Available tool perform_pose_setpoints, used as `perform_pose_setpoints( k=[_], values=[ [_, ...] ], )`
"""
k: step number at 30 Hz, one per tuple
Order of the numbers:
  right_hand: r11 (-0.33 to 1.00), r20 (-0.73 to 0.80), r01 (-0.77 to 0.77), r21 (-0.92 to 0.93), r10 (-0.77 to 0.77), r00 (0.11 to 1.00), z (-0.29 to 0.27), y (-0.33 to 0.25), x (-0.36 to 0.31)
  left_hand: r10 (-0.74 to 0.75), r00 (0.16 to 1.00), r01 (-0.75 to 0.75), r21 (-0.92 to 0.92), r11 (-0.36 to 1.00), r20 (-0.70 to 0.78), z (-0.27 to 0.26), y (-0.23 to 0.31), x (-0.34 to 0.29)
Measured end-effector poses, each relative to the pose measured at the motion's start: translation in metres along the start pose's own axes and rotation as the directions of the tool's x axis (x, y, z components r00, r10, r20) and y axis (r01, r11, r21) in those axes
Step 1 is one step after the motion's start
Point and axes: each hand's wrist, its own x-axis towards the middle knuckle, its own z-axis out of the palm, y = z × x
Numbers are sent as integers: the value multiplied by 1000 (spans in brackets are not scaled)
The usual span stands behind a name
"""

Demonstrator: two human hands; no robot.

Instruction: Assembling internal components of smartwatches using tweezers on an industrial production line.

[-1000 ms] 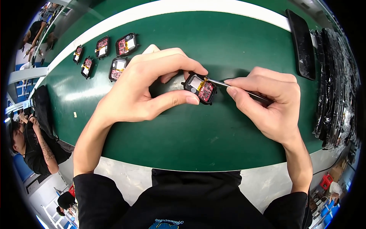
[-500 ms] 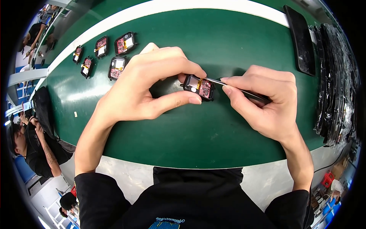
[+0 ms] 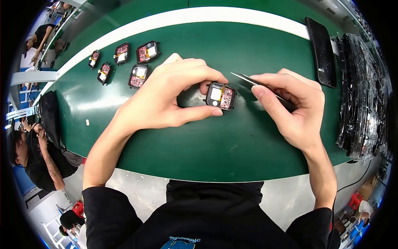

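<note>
My left hand (image 3: 172, 91) pinches a black smartwatch case (image 3: 221, 96) by its edges, thumb below and fingers above. The case faces up with its inside exposed: a silver-white block, a round white spot, a yellow flex strip and a red circuit board. In my right hand (image 3: 290, 99) is a pair of metal tweezers (image 3: 248, 79), gripped between thumb and index finger. Their tips point left, above and to the right of the case, and do not touch it. Beyond my left hand lie several similar watch cases (image 3: 147, 52), also with insides showing.
On the right of the green table (image 3: 199, 149) stands a tall pile of plastic-wrapped black pieces (image 3: 358, 97). A black tray-like slab (image 3: 321, 52) lies beside it. A white strip (image 3: 199, 14) borders the far edge. At the left sits another person (image 3: 39, 157) in black.
The tweezers have come away from the watch case, and their tips now stand apart from it. The case in my left hand has tipped to face more upward.
</note>
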Motion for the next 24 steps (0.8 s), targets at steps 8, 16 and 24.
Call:
perform_pose_setpoints(
  k=[8, 16, 24],
  values=[
    [994, 98, -100, 51, 94, 991, 12, -19, -4, 72, 997, -71, 2, 997, -19, 5, -4, -5],
    [990, 38, 91, -104, -87, 995, 25, -17, -9, 9, 1000, -8, -92, 996, 18, -2, 5, -8],
    [986, -28, 134, -100, -138, 990, 6, -21, -21, 39, 996, -29, 137, 990, -77, -26, 19, -9]
  ],
)
